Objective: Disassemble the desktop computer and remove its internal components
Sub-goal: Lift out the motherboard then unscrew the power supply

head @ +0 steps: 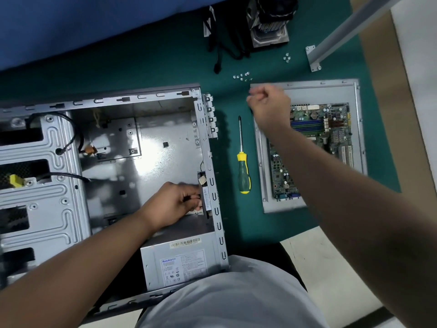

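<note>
The computer case lies open on its side on the green mat, its floor mostly bare, the power supply in the near corner against the right wall; the left hand reaches inside, fingers pinched on a small black part at that wall; the right hand hovers closed, blurred, over the side panel's far corner, where the motherboard rests; a screwdriver lies between case and panel; loose screws sit beyond.

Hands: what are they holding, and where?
The left hand pinches a small dark part by the case's rear wall, what it is unclear. The right hand is closed; its contents cannot be told.
</note>
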A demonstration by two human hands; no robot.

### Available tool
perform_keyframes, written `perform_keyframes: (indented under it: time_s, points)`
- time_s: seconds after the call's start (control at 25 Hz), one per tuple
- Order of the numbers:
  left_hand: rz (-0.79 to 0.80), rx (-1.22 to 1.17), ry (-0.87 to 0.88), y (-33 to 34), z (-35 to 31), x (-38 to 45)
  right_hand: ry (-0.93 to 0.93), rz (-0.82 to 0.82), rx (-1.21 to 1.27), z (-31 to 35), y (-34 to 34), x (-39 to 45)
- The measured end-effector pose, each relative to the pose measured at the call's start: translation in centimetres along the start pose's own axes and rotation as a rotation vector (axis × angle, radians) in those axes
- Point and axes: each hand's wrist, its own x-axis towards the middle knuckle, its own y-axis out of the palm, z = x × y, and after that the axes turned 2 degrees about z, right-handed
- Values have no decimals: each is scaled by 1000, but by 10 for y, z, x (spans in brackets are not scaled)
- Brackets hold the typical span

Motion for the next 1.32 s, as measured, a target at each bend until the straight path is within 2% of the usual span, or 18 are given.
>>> perform_keyframes:
  time_s: [0.16, 0.32, 0.44, 0.52, 0.56, 0.68, 0.76, 0.88, 1.0, 1.16, 1.24, 1.32]
  points:
    - [12, -76, -54, -4, -6, -2, 8, 98, -4, -9, -12, -77]
    - [24, -84, -161, -12, -6, -9, 69, 94, 47, -20, -27, -132]
    - [-59, 27, -333, -27, -12, -14, 66, 86, 135, -12, -36, -162]
    - [-175, 140, -369, -40, -23, -23, 52, 83, 212, 4, -40, -177]
    - [-247, 113, -348, -46, -32, -32, 19, 80, 254, 15, -42, -184]
    - [-437, -198, -226, -57, -55, -60, -165, 125, 242, 57, -42, -198]
    - [-489, -266, -110, -55, -73, -77, -267, 242, 160, 84, -35, -205]
    - [-552, -347, 7, -46, -96, -87, -258, 430, 50, 114, -20, -214]
    - [-542, -349, -74, -40, -107, -95, -244, 358, 54, 120, -15, -219]
    - [-440, -93, -143, -32, -114, -100, -215, 343, 62, 105, -20, -224]
    - [-435, -140, -107, -30, -119, -101, -155, 389, 92, 100, -20, -226]
    - [-401, -339, -42, -27, -121, -101, -63, 476, 259, 97, -19, -229]
